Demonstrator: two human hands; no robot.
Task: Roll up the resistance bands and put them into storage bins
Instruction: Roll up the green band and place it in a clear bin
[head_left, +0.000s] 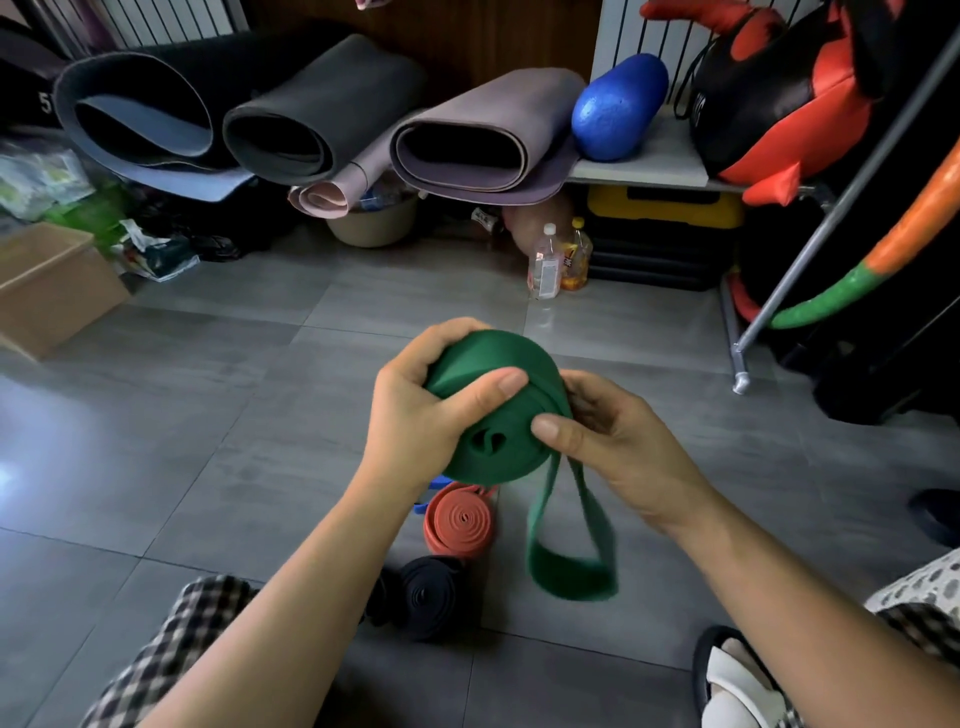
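Observation:
A wide green resistance band (493, 441) is wound into a thick roll held in the air above the grey tile floor. My left hand (421, 410) grips the roll from the left, thumb laid across its top. My right hand (618, 447) holds the roll's right side, thumb pressing on the coiled face. A loose green loop (571, 571) hangs down from the roll. Below on the floor lie a rolled orange band (460, 522) and a rolled black band (428, 595). A bit of blue shows behind the orange roll.
Rolled exercise mats (322, 119) and a blue foam roller (618, 109) lie along the back. A cardboard box (52, 291) stands at the left, two bottles (558, 260) and a metal rack leg (737, 358) at the right. My sandalled foot (737, 675) rests at the lower right.

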